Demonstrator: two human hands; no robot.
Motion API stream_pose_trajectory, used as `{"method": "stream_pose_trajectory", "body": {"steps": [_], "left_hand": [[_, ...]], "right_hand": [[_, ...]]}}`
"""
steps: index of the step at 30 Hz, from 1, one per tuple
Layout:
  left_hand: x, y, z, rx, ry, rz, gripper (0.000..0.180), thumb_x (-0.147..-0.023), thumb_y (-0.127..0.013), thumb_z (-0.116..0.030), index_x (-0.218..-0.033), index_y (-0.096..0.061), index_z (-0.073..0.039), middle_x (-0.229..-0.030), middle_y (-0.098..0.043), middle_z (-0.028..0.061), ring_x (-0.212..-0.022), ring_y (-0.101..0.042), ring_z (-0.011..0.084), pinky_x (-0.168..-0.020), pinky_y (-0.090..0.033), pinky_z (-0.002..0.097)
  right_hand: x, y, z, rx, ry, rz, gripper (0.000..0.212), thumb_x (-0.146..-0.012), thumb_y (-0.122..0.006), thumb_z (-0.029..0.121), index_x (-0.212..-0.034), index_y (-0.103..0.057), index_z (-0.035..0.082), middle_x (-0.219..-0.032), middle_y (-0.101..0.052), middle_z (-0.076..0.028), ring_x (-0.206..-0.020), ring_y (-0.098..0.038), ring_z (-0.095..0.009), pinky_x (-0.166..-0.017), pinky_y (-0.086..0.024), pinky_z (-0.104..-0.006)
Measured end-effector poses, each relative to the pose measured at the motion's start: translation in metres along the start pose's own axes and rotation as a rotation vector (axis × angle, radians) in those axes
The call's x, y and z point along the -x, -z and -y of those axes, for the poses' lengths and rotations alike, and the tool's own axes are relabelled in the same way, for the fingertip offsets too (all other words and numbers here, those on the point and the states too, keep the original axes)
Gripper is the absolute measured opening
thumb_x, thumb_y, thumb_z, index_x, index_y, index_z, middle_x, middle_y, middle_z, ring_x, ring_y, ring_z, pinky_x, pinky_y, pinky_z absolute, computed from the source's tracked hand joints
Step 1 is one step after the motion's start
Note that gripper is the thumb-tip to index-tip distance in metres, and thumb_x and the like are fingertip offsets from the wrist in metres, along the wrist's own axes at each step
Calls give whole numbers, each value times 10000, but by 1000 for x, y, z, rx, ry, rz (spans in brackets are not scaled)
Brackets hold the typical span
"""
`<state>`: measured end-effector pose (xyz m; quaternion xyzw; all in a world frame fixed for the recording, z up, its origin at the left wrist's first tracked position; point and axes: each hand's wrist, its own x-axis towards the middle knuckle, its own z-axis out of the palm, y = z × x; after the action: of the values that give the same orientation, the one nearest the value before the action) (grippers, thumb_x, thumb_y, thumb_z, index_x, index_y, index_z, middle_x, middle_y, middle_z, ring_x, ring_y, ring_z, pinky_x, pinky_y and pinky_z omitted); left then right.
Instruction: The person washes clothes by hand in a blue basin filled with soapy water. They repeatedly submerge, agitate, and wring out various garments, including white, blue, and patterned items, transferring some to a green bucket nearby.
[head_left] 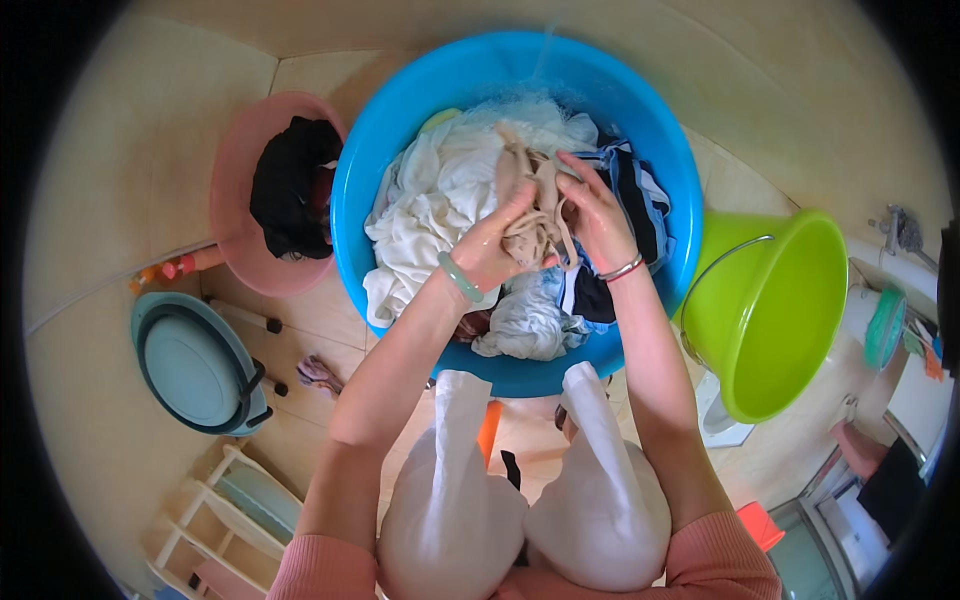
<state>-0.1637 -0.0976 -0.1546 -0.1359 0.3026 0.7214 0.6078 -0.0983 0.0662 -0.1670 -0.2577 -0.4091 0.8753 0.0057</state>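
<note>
Over a large blue tub (358, 190), both my hands work on a beige garment with thin straps (545, 205), gathered into a wet-looking bunch. On its left side, my left hand (498, 240), with a green bangle at the wrist, is closed around the cloth. From the right, my right hand (600, 220), wearing a silvery bangle, has its fingers curled at the straps. Beneath lie white clothes (430, 200), a black garment with blue and white edging (640, 200), and a pale blue-and-white bunched cloth (535, 315). Water splashes at the tub's far side.
A pink basin (232, 190) holding black clothing (290, 190) stands left of the tub. A lime-green bucket (790, 320) is tilted at the right. Folded grey-blue basins (195, 365) and a cream rack (215, 510) are at the left. A wall tap (895, 230) shows far right.
</note>
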Motion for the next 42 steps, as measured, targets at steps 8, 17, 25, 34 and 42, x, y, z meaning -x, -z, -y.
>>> {"method": "stream_pose_trajectory", "body": {"steps": [8,17,25,34,42], "left_hand": [[4,-49,-9,-386,-287,-124,481,-913,-669,-223,-1341,-494,-88,-1247,-596,106,-1166,-571,234,-976,-490,514],[7,-139,0,-517,-377,-96,621,-882,-705,-108,-1433,-422,-65,-1341,-528,88,-1240,-511,198,-1039,-422,350],[-13,-237,48,-663,-340,182,619,-788,-798,-108,-1335,-517,-42,-1224,-573,78,-1155,-533,161,-998,-435,303],[-23,-245,102,-935,-395,316,688,-816,-600,-2,-1460,-390,-115,-1303,-447,93,-1244,-410,167,-1027,-369,283],[-32,-236,124,-1138,-606,435,499,-786,-511,100,-1254,-570,-65,-1292,-548,181,-1228,-499,323,-1046,-357,400]], "right_hand": [[26,0,8,-144,-5,-25,497,-936,-654,231,-1359,-488,28,-1209,-610,-62,-1101,-585,-139,-874,-470,-282],[73,15,23,-503,221,51,587,-967,-517,273,-1469,-319,42,-1462,-415,-142,-1331,-444,-306,-1115,-375,-444],[84,37,49,-917,475,430,524,-927,-559,475,-1327,-483,146,-1291,-544,-38,-1165,-488,-225,-905,-411,-405],[89,50,65,-1388,331,445,188,-950,-616,234,-969,-566,53,-934,-562,8,-805,-474,-128,-738,-408,-273],[101,55,63,-1559,287,506,274,-937,-563,105,-1175,-518,-21,-884,-604,-44,-713,-505,-135,-610,-433,-243]]}}
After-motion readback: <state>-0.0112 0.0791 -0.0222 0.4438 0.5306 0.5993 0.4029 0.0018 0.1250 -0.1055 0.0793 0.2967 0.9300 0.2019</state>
